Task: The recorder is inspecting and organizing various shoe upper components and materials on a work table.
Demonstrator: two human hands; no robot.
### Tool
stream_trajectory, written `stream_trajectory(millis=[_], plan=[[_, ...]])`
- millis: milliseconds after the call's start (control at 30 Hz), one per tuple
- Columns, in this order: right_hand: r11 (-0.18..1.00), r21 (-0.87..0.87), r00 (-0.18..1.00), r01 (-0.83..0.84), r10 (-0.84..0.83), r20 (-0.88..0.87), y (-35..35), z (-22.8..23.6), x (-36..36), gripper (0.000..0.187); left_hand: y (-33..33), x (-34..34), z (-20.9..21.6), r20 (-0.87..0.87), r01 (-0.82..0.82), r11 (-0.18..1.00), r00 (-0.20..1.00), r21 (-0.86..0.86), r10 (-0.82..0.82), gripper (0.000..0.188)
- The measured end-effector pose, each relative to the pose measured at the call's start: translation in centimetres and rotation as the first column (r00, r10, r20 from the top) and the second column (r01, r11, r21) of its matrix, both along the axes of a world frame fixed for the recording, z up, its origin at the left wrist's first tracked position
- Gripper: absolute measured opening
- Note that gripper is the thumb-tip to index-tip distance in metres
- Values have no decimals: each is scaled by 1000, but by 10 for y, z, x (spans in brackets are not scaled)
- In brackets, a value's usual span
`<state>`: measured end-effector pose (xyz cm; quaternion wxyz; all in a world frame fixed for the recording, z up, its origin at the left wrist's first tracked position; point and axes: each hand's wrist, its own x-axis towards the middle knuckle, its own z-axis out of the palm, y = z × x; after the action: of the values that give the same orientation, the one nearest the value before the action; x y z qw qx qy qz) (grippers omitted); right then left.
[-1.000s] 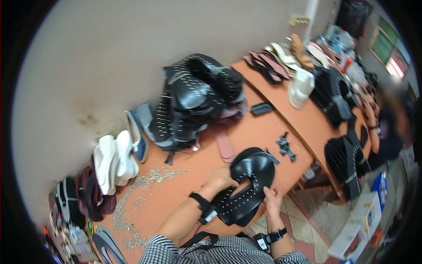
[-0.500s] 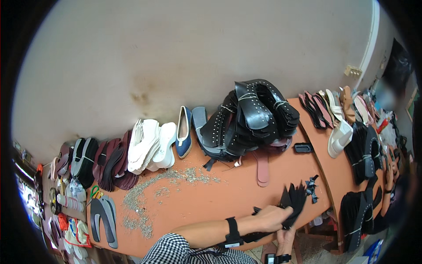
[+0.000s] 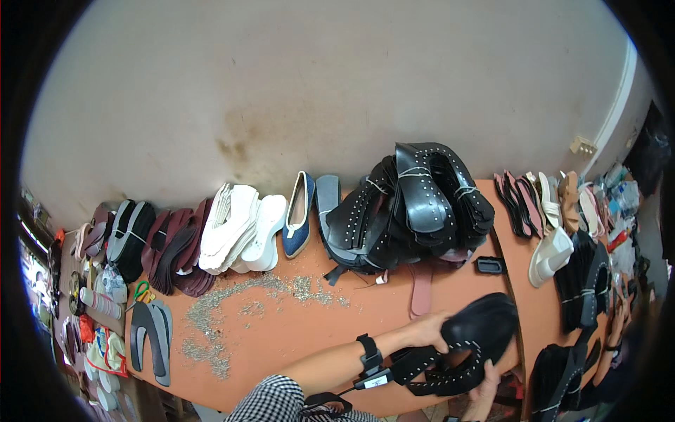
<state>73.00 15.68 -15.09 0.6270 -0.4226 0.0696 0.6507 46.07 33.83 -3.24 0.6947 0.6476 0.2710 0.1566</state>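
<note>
Over the right front edge of the orange table, both my hands hold a stack of black studded shoe uppers [image 3: 482,325]. My left hand [image 3: 429,332], with a black strap on the wrist, is closed on the stack's near left side, thumb pressed against it. On the lower right side my right hand [image 3: 484,388] grips the same stack from below; its fingers are partly hidden behind the black material. The rounded end of the stack points to the far right, and white stud dots line its inner opening. Beyond it lies a pink insole [image 3: 420,295].
A big tied pile of black studded uppers [image 3: 422,200] stands against the wall. To its left are a blue shoe [image 3: 299,218], white soles [image 3: 232,228] and maroon pieces [image 3: 176,246]. Loose metal studs [image 3: 211,316] are scattered on the table. A co-worker's hand [image 3: 619,323] shows at far right.
The stack has turned and lifted, so its broad rounded face and studs now show instead of fanned black strips. My right hand has shifted right along it. The view has also shifted slightly.
</note>
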Motion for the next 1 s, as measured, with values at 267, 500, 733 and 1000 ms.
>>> stream_trajectory(millis=[267,500,733,1000], plan=[[992,-108,995,-63,71,73,36,23,-50,31,7,-8,-74,-517,-162,955,811,249,272,65],[971,-224,987,-83,111,114,39,34,-36,31,24,-1,-50,-246,-212,953,957,-219,156,61],[960,-241,990,-139,126,-70,36,38,-57,27,-9,-4,-55,-534,-151,939,790,309,302,57],[928,-359,808,-97,284,516,47,86,-116,35,3,-37,-44,-126,-479,660,747,579,653,44]])
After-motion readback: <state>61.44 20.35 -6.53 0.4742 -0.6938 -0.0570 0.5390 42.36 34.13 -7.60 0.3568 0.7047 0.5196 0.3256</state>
